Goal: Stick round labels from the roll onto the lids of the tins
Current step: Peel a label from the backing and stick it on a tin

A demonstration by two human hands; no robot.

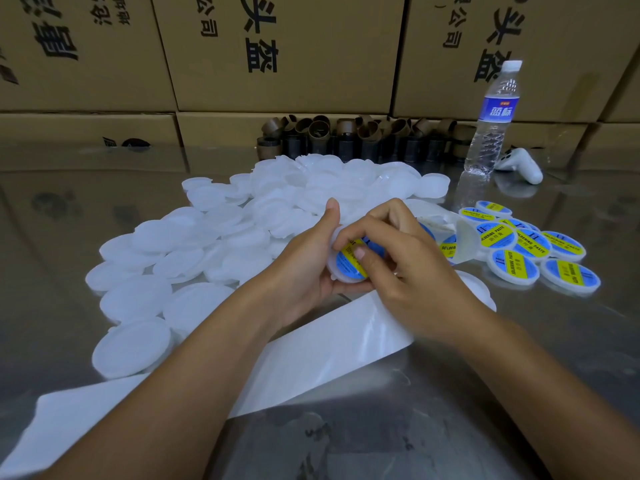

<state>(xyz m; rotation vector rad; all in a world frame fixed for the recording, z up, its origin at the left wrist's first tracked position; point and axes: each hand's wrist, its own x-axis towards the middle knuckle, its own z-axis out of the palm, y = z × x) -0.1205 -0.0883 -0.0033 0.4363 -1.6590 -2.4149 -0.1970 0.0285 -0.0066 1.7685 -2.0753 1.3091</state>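
Our left hand [304, 271] grips a white lid [343, 277] over the bench [467, 410] middle. Our right hand [412, 261] pinches its label [350, 264] with curled fingers.

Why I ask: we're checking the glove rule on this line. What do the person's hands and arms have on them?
Nothing is worn that shows. The left hand and right hand are bare: no gloves, rings or tape. The left forearm and right forearm are bare too, with no sleeve, watch or bracelet in view. The fingernails that show are short and unpainted.
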